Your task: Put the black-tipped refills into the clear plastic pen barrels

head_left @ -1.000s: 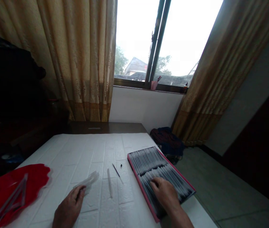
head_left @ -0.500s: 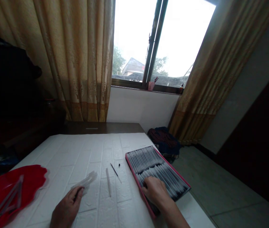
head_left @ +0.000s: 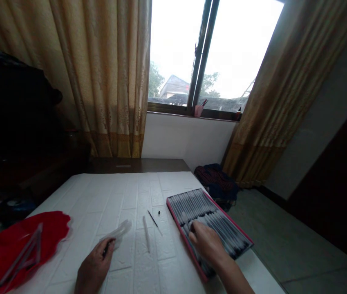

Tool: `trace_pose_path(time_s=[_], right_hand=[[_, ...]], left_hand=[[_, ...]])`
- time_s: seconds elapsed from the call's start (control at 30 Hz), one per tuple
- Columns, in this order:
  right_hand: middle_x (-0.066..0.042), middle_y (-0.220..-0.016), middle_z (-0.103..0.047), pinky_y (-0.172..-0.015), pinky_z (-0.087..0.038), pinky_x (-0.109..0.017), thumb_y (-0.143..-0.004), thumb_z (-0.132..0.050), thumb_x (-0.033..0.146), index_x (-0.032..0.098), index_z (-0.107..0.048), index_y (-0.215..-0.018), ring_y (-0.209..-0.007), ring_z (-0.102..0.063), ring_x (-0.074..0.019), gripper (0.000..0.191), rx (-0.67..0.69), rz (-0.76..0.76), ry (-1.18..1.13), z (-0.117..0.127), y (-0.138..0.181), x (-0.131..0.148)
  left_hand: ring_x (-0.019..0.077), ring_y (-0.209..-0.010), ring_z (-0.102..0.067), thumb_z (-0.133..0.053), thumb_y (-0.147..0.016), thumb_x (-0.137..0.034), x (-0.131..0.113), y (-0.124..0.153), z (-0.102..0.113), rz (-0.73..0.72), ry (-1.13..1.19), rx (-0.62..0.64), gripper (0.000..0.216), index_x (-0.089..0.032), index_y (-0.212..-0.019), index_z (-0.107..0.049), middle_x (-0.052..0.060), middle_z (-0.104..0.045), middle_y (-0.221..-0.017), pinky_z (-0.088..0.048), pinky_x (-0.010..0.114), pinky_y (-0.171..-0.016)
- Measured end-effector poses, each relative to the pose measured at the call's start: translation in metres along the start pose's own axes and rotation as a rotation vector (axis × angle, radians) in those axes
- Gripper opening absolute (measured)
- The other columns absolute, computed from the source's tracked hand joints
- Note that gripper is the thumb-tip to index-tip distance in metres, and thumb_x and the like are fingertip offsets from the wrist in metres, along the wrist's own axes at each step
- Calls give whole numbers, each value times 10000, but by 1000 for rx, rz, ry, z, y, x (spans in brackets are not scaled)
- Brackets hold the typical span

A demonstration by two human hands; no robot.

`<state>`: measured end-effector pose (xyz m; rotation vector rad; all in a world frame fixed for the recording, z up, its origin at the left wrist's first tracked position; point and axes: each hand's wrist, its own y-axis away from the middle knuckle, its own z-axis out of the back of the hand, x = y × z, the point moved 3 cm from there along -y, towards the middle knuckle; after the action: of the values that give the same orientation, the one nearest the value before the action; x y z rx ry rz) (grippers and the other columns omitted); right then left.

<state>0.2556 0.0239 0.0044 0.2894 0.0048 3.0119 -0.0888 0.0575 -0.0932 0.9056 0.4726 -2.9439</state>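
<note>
My left hand is closed around several clear plastic pen barrels, with a small dark piece between its fingers. My right hand rests over the left side of a red-edged box packed with rows of clear pens. Its fingers are pinched together, and the pale end of a pen shows at their tips, blurred. Between the hands, a loose clear barrel, a thin dark-tipped ink refill and a small black cap lie apart on the white table.
A red scalloped tray holding clear barrels stands at the left table edge. Dark cloth or bags sit past the table's far right corner. Curtains and a window lie beyond; a pink cup stands on the sill.
The whole view has shifted slightly, moving everything a little to the right. My right hand has moved slightly up the box, and a pale end now shows at its fingertips. My left hand still holds the barrels.
</note>
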Motion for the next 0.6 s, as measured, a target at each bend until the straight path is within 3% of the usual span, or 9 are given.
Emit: trace_pose_path(time_s=[0.1,0.2,0.33,0.47,0.6], right_hand=[[-75,-813,-725,-603,-360,-252,-854,-444,202,192,-597,-903,-760,-674,-212,161,-49,76,-128,-4,4,13],[-40,-758,-716,-604,-364,-235,-868,-434,196,207,-598,-924,-720,-668,-192,174,-73,173,-284,-21,11,37],[-26,-842,-720,-671,-404,-201,-859,-467,179,232,-650,-939,-784,-658,-161,206,-72,335,-539,-53,20,67],[-32,-863,-733,-696,-435,-216,-813,-558,190,242,-709,-935,-768,-659,-164,201,-24,417,-681,-80,20,85],[-45,-811,-732,-669,-462,-251,-784,-618,295,224,-727,-912,-708,-654,-179,183,17,411,-865,-93,10,86]], left_hand=[[154,-781,-708,-392,-839,-413,-1,0,1,-37,1,-34,294,-287,-909,-648,-45,-735,-914,-535,207,-636],[147,-778,-703,-395,-863,-388,-3,4,1,-150,-17,-145,278,-271,-921,-641,-29,-730,-903,-539,205,-656],[163,-896,-675,-440,-902,-374,-22,17,3,-521,-77,-340,268,-240,-1057,-612,25,-711,-948,-522,258,-823],[192,-1030,-624,-506,-890,-404,-47,27,-1,-851,-179,-262,334,-295,-1202,-552,47,-664,-1100,-500,307,-883],[154,-804,-658,-430,-938,-340,-55,27,-2,-897,-180,-211,230,-284,-1062,-616,14,-695,-875,-525,297,-770]])
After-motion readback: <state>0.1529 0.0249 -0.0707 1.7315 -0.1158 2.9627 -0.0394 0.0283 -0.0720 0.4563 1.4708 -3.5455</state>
